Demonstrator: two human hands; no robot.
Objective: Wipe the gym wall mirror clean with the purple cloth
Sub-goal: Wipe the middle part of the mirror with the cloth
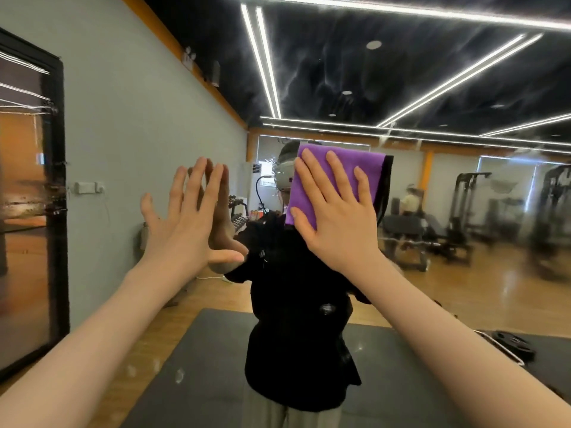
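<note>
The gym wall mirror [432,72] fills most of the view and shows smears across its upper part. A folded purple cloth [343,163] lies flat against the glass at head height. My right hand [336,217] presses it to the mirror with straight, spread fingers. My left hand [185,217] rests flat on the glass to the left of the cloth, fingers straight, meeting its own reflection. It holds nothing. My reflection in a black shirt stands behind both hands.
A black-framed panel [57,180] stands on the grey wall at the left. The mirror reflects a dark floor mat [216,366], a weight plate [513,345], weight machines [463,211] and another person at the far right.
</note>
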